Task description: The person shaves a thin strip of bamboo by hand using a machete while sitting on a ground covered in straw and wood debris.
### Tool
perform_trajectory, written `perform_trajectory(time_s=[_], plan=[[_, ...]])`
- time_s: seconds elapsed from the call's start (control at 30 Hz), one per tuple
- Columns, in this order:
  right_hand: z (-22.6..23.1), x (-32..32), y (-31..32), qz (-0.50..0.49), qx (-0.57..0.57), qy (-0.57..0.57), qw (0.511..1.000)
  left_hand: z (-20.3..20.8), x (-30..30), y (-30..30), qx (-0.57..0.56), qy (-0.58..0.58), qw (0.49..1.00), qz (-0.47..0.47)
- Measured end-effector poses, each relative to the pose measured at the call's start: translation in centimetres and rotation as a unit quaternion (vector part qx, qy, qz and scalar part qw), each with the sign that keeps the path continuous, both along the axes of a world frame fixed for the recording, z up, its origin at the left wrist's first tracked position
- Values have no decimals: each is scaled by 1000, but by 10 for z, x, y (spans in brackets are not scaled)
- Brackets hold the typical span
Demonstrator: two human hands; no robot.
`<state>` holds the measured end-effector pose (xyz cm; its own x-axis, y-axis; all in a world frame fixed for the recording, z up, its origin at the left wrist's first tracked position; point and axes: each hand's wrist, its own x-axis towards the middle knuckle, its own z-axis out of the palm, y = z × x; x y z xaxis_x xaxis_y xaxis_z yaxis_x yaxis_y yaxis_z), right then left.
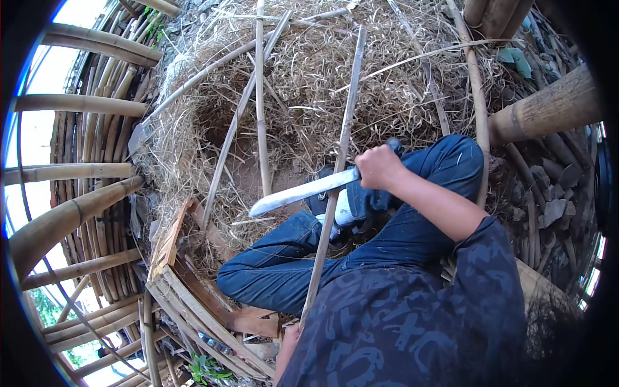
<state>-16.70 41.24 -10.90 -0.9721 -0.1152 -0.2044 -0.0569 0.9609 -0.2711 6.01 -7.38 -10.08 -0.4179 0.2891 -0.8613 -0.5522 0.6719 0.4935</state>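
Clenches right hand (380,169) round handle of long knife (293,197), crossing blade with bamboo strip (340,155) near mid-length. Closes left hand (291,333), partly hidden by shirt (403,329), on strip's lower end. Slants strip up over left thigh (274,277), out above curled shavings (400,106).

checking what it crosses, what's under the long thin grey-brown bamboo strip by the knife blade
From above, the bamboo strip crosses over curly tan shavings at its far end and dark blue jeans toward its near end. Whatever lies directly behind its width is covered.
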Motion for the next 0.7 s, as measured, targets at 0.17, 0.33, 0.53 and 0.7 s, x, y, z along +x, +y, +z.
perform_trajectory(time_s=[0.17,0.33,0.53,0.7], plan=[[-17,-18,28,-108,35,32,993,-4,-3,6,9,6,1000,0],[-3,-3,-10,3,-8,-7,1000,-2,4,0,4,3,1000,11],[-29,-17,21,-125,26,4,992,-5,-4,11,18,17,1000,15],[-6,-3,-10,41,2,-29,999,-5,5,6,17,12,999,32]])
